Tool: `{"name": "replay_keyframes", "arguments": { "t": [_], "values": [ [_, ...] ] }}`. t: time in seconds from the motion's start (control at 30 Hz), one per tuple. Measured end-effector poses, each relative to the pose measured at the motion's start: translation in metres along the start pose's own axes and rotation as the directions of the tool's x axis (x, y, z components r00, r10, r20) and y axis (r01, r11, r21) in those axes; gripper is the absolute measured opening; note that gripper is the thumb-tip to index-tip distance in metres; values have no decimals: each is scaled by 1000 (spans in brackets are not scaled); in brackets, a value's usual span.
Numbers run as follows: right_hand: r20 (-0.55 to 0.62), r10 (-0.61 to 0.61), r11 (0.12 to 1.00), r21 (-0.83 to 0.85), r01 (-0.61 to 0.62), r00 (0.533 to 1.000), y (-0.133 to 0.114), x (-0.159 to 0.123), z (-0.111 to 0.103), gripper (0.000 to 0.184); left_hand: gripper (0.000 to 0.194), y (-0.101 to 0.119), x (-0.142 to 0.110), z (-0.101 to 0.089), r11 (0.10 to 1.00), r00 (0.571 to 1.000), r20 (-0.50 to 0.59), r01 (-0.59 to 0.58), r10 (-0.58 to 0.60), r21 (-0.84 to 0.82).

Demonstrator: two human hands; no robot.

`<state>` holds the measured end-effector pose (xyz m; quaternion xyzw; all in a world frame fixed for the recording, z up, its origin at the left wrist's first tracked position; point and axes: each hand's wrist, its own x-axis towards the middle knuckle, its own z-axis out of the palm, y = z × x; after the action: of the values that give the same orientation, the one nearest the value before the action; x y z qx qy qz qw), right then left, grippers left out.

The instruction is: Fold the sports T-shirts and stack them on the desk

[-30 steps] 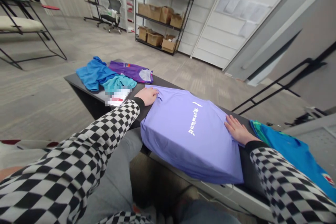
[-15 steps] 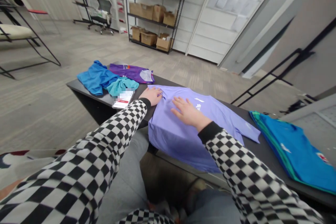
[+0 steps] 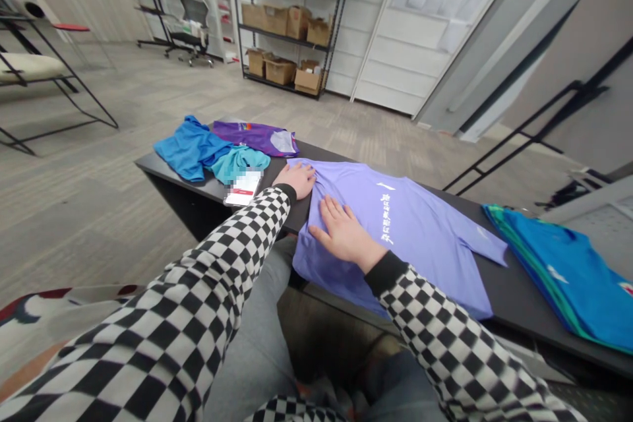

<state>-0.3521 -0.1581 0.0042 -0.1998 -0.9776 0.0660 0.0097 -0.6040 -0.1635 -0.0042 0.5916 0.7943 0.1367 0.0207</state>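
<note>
A lavender T-shirt point(image 3: 430, 237) with white lettering lies spread across the dark table, its lower part hanging over the near edge. My left hand point(image 3: 297, 180) rests palm down at the shirt's left sleeve, fingers stretched out over creased cloth. Flat on the left part of the shirt lies my right hand point(image 3: 343, 231), its fingers extended and the thumb apart. Neither hand shows a grip on the fabric. The cloth under both palms is hidden.
At the table's point(image 3: 171, 175) left end lie a blue shirt point(image 3: 190, 148), a teal garment point(image 3: 240, 161), a purple shirt point(image 3: 257, 138) and a phone point(image 3: 243, 188) with a lit screen. A stack of folded blue and green shirts point(image 3: 564, 270) sits on the right.
My right hand has slid left and toward me over the shirt, uncovering more of the white lettering. My left hand stays at the sleeve. The whole view has shifted slightly.
</note>
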Motion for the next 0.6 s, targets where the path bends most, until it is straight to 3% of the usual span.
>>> {"name": "replay_keyframes", "arguments": {
  "t": [0.17, 0.3, 0.43, 0.6],
  "values": [
    [50, 42, 999, 17, -43, 998, 3, 3, -6, 73, 57, -1, 0, 2, 1000, 1000, -20, -3, 2, -13],
    [28, 63, 998, 28, -64, 998, -5, 12, -7, 80, 57, 1, -1, 0, 1000, 1000, -23, -4, 4, -21],
    [-17, 44, 999, 22, -44, 999, -25, 16, -3, 97, 58, 1, -2, -1, 1000, 1000, -15, 3, -4, -10],
    [-125, -88, 994, 52, 95, 988, -64, -7, 10, 80, 59, 2, -1, -1, 1000, 1000, -18, 2, -2, 1]
  ]
}}
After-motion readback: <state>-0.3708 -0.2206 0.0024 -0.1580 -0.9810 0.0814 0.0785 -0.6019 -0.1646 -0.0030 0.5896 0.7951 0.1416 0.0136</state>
